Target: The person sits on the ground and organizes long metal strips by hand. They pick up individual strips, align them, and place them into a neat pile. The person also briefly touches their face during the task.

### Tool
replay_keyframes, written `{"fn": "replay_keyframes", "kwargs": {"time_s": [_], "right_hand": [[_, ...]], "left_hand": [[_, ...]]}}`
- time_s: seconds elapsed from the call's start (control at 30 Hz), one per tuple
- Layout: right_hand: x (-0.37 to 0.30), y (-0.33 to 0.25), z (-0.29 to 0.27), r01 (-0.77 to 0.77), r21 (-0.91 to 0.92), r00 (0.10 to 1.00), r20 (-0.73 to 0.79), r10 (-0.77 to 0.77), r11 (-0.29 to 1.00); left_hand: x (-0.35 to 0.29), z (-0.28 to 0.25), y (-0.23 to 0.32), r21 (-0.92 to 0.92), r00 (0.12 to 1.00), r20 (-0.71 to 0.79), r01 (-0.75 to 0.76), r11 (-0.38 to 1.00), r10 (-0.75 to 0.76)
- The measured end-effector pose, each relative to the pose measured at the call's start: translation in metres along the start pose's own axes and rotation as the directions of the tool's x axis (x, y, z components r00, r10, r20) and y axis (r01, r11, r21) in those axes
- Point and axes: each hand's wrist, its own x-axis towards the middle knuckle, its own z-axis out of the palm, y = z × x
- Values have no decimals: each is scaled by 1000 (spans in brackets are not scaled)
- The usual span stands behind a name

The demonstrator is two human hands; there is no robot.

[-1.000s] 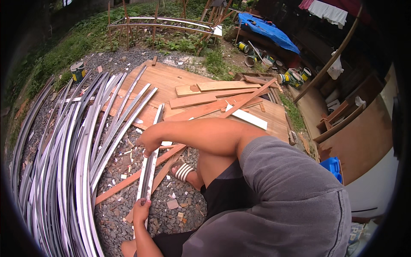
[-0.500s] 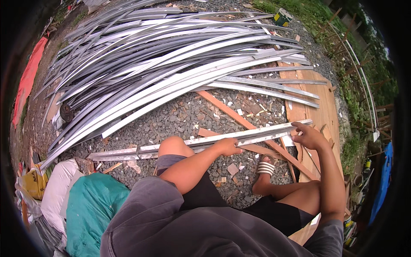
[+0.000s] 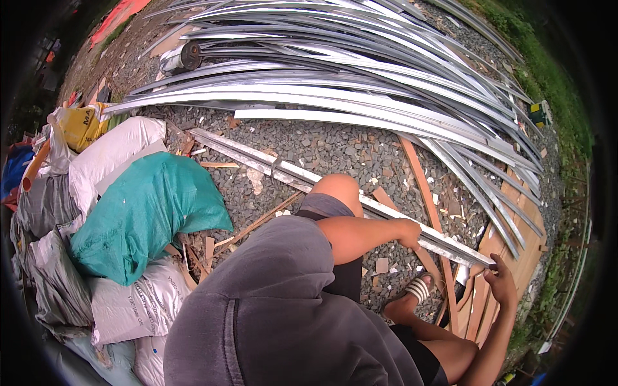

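A long pair of silvery metal channels [image 3: 450, 246] lies slantwise in front of me, reaching from the gravel at the left, past my bent knee, to the wood at the right. My left hand [image 3: 408, 233] is wrapped round it a little beyond the knee. At its right end my right hand [image 3: 502, 284] has thumb and fingertips closed on the tip; the inner fingers are partly hidden. Farther left, a dark band [image 3: 275, 168] goes round the channels. Underneath its right part, reddish wooden strips [image 3: 430, 196] cross on the gravel.
A big heap of metal channels [image 3: 360, 71] spreads across the far side. Stuffed sacks, one teal [image 3: 151, 212], crowd the left. Plywood sheets [image 3: 524, 225] lie at the right. Gravel [image 3: 309, 145] with scattered scraps fills the middle. My sandalled foot [image 3: 409, 297] rests near the wood strips.
My view has swung left, bringing more sacks into sight and tilting the channels in the picture. Both hands stay at about the same places on the channels.
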Motion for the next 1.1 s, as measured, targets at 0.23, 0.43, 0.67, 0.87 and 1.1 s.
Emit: {"fn": "replay_keyframes", "kwargs": {"time_s": [0.23,0.43,0.67,0.87,1.1], "right_hand": [[3,3,4,-4,-22,1000,6,4,1000],[3,3,3,-39,29,999,25,38,999],[4,0,7,6,-21,1000,29,-6,1000],[2,1,6,-59,-7,997,41,59,998],[5,8,9,-106,-89,993,47,111,990]], "left_hand": [[-1,3,5,19,996,-78,-35,999,37],[3,3,4,70,996,-63,-51,996,55],[-2,-1,9,35,999,-9,-37,999,37],[2,0,4,-11,999,-18,-28,1000,28],[-9,-7,12,-37,999,-17,-32,999,31]]}}
